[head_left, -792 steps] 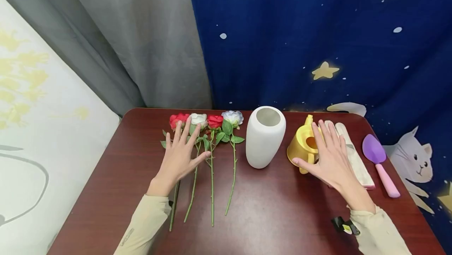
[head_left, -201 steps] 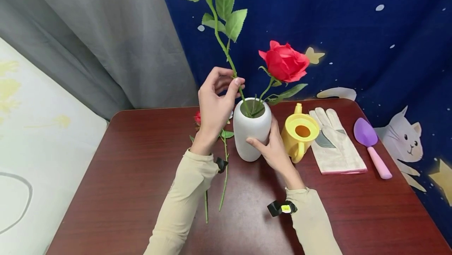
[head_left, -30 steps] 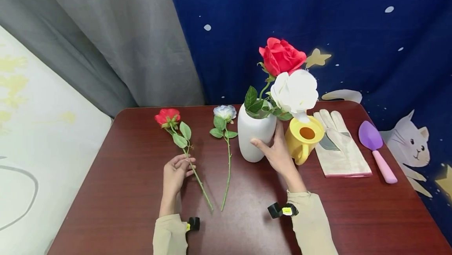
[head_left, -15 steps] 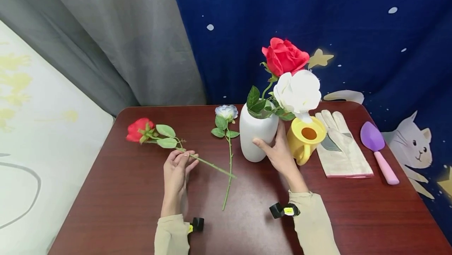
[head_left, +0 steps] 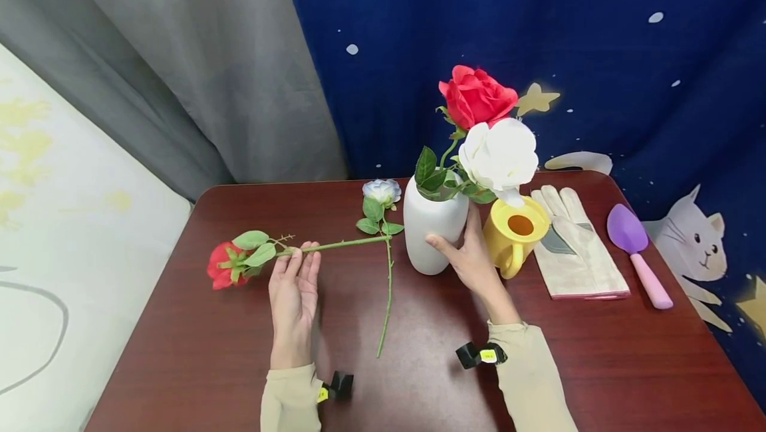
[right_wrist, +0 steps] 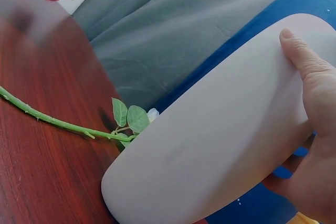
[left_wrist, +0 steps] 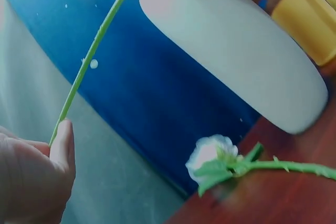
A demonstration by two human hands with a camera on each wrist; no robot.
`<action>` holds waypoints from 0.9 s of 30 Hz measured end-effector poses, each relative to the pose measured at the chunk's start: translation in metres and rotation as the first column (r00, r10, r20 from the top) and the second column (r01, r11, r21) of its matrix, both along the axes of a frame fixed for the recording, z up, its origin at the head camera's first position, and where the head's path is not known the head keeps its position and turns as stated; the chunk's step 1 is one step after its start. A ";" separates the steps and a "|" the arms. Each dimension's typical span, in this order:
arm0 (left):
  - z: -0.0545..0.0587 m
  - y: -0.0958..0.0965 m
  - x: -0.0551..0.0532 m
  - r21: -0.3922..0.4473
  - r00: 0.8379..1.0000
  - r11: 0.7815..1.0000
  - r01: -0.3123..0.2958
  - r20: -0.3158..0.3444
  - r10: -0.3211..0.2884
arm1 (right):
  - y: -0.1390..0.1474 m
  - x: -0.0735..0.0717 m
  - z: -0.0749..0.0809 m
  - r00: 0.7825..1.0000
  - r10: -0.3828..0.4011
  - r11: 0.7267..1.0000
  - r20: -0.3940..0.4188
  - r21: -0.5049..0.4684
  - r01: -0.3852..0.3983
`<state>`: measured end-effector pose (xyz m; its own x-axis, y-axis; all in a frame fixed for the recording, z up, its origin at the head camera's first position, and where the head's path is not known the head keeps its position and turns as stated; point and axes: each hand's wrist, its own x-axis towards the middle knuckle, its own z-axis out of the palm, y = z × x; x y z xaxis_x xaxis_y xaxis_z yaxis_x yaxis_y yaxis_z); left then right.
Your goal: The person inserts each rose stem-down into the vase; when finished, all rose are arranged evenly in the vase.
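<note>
Red rose at far left, lifted off the table, its stem pinched between your left hand's thumb and fingers! Next lies the pale blue rose, then the upright white vase, your right hand curled round it, the yellow watering can just beside.

beige sleeves, plain, wrist-length | black boxy wrist units | yellow labels | bare fingers

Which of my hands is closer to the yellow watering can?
Your right hand. It grips the vase, just left of the watering can. Your left hand is farther off, left of the vase, holding a red rose.
</note>
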<state>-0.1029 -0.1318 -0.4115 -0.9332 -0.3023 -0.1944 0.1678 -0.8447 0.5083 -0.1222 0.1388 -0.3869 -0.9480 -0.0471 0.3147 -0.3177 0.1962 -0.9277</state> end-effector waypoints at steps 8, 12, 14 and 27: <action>0.026 0.009 -0.002 0.010 0.995 0.999 -0.040 -0.086 0.041 | 0.000 0.001 0.000 1.000 -0.016 1.000 -0.009 0.014 0.016; 0.039 0.013 -0.004 0.011 0.991 0.999 -0.043 -0.129 0.044 | 0.000 0.001 0.000 1.000 -0.013 1.000 -0.007 0.009 0.013; 0.045 0.015 -0.005 -0.006 0.988 0.999 -0.040 -0.152 0.038 | 0.000 0.001 0.000 1.000 -0.011 1.000 -0.005 0.005 0.011; 0.071 0.026 -0.015 0.010 0.966 0.998 -0.059 -0.252 0.060 | -0.001 0.001 -0.001 1.000 -0.014 1.000 0.004 0.000 0.014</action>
